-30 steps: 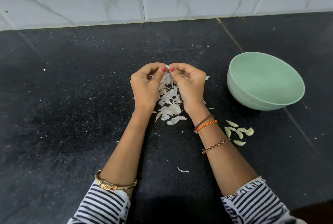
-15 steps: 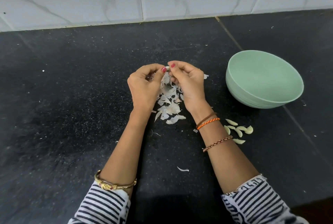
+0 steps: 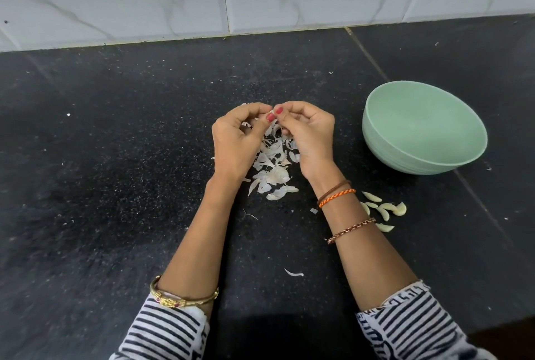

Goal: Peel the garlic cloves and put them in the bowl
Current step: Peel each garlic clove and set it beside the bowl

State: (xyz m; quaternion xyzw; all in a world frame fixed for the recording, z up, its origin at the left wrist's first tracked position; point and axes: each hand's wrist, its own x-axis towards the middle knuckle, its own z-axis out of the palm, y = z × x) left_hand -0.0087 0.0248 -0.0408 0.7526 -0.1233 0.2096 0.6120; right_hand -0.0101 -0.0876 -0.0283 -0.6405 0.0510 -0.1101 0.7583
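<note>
Both hands keep their pinching grip, left hand (image 3: 236,145) and right hand (image 3: 311,139), on the same garlic clove (image 3: 272,112), barely shifted.

Over the past second, the left hand (image 3: 236,142) and right hand (image 3: 311,135) have closed tighter around the garlic clove (image 3: 272,112) pinched between them at 12 o'clock of the peel pile (image 3: 273,168); the thumbs, earlier slightly apart, now meet over the clove, hiding more of it.
</note>
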